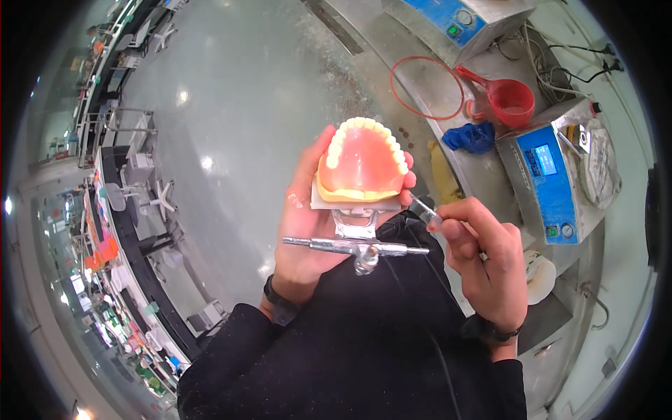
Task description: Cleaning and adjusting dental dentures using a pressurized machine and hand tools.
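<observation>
In front of my chest, my left hand point(299, 224) is wrapped round a dental model from beneath. On top of it lies a pink upper denture point(360, 164) with a full arch of cream teeth, set on a yellow plaster base point(355, 195). Below the base, a metal articulator frame point(323, 244) with a crossbar points toward me. My right hand point(490, 269) pinches a thin metal pin or tool point(425, 211) with a thicker end between thumb and fingers. Its narrow tip is close to the model's right rear corner; whether it touches is unclear.
Along the right runs a metal bench with a blue-fronted machine point(549, 175), a second machine point(455, 21), a red scoop point(514, 103), a red ring point(390, 84) and a crumpled blue glove or cloth point(470, 137). Cables hang behind. Chairs point(164, 199) and long worktables line the left.
</observation>
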Demonstrator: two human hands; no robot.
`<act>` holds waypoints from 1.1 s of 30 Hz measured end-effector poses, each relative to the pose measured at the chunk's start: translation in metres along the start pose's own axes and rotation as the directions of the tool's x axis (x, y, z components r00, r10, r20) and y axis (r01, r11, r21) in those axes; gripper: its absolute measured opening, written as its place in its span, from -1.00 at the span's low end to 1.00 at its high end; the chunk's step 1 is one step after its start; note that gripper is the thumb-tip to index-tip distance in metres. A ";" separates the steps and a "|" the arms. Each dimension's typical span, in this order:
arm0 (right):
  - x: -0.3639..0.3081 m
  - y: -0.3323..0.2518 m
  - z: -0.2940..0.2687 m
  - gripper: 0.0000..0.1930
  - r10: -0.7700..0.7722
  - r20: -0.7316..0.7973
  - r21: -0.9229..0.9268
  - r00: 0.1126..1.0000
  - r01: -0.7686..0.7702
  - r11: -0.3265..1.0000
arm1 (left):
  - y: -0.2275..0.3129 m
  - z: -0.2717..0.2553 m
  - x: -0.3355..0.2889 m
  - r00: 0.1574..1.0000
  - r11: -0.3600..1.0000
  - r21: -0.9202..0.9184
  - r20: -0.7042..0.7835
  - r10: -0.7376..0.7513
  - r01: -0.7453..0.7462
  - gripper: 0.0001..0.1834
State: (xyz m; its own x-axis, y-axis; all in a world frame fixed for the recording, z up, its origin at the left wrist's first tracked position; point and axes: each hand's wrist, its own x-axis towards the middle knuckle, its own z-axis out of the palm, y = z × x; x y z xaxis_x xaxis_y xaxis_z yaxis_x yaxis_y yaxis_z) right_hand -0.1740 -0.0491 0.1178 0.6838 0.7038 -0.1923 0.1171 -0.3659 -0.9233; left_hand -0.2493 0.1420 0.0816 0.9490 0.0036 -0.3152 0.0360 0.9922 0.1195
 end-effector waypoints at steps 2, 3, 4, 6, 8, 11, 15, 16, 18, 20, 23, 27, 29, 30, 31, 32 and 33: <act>0.002 0.001 0.007 -0.98 0.012 0.022 -0.002 1.000 -0.012 1.000 | 0.009 -0.006 -0.009 1.000 0.999 0.033 0.014 0.008 -0.008 -0.38; 0.003 0.001 0.009 -0.97 0.019 0.034 0.003 0.999 -0.019 1.000 | 0.013 -0.008 -0.011 0.999 0.997 0.077 0.032 0.011 -0.013 -0.39; 0.003 0.001 0.012 -0.97 0.022 0.030 0.004 0.999 -0.022 1.000 | 0.013 -0.008 -0.014 0.999 0.997 0.077 0.031 0.006 -0.008 -0.39; 0.007 -0.002 0.016 -0.93 0.044 0.056 0.098 0.997 -0.049 0.994 | 0.011 -0.004 -0.018 0.988 0.987 0.053 0.005 0.152 -0.152 -0.43; 0.010 -0.002 0.021 -0.91 0.066 0.041 0.137 0.997 -0.072 0.988 | 0.014 -0.007 -0.019 0.982 0.982 0.027 0.034 0.188 -0.189 -0.45; 0.013 0.004 0.020 -0.86 0.079 0.012 0.211 0.997 -0.080 0.974 | 0.022 -0.009 -0.011 0.986 0.984 -0.084 0.027 0.162 -0.159 -0.46; 0.020 0.023 0.021 -0.83 0.096 0.009 0.366 0.995 -0.093 0.926 | 0.031 -0.012 0.014 0.985 0.980 -0.106 -0.054 0.165 -0.170 -0.39; 0.021 0.027 0.019 -0.83 0.089 0.004 0.374 0.996 -0.084 0.924 | 0.033 -0.014 0.017 0.991 0.974 -0.187 -0.002 0.131 -0.129 -0.34; 0.019 0.035 0.015 -0.82 0.104 0.053 0.468 0.993 -0.117 0.876 | 0.033 -0.024 0.025 0.987 0.962 -0.259 0.113 0.114 -0.082 -0.19; 0.021 0.039 0.008 -0.82 0.098 0.072 0.486 0.993 -0.120 0.866 | 0.031 -0.033 0.033 0.984 0.954 -0.283 0.121 0.134 -0.096 -0.27; 0.021 0.043 -0.002 -0.82 0.086 0.101 0.529 0.991 -0.127 0.839 | 0.025 -0.034 0.038 0.980 0.956 -0.276 0.135 0.143 -0.102 -0.38; 0.024 0.036 -0.014 -0.85 0.048 0.097 0.407 0.994 -0.083 0.910 | 0.006 -0.016 0.041 0.995 0.960 -0.266 0.013 0.097 -0.091 -0.51; 0.027 0.031 -0.018 -0.82 0.018 0.105 0.383 0.994 -0.057 0.922 | -0.002 -0.008 0.044 0.993 0.913 -0.390 -0.034 0.115 -0.119 -0.55; 0.028 0.031 -0.020 -0.79 -0.012 0.106 0.345 0.994 -0.025 0.938 | -0.005 -0.005 0.044 0.990 0.847 -0.513 -0.066 0.125 -0.142 -0.59; 0.030 0.033 -0.021 -0.79 -0.012 0.116 0.359 0.993 -0.030 0.933 | -0.007 -0.003 0.043 0.988 0.848 -0.506 -0.081 0.132 -0.155 -0.59; 0.033 0.035 -0.022 -0.81 -0.021 0.121 0.341 0.992 -0.022 0.940 | -0.008 -0.002 0.044 0.988 0.848 -0.509 -0.098 0.115 -0.149 -0.59; 0.035 0.038 -0.021 -0.82 -0.030 0.126 0.321 0.992 -0.013 0.947 | -0.010 -0.001 0.044 0.989 0.846 -0.513 -0.114 0.098 -0.143 -0.60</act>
State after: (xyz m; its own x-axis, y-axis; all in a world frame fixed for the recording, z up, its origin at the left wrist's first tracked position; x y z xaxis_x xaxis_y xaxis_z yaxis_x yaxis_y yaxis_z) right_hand -0.1303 -0.0515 0.0827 0.5839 0.7854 -0.2053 -0.1290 -0.1599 -0.9787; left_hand -0.2082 0.1325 0.0657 0.9059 0.1145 -0.4076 -0.2658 0.9032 -0.3369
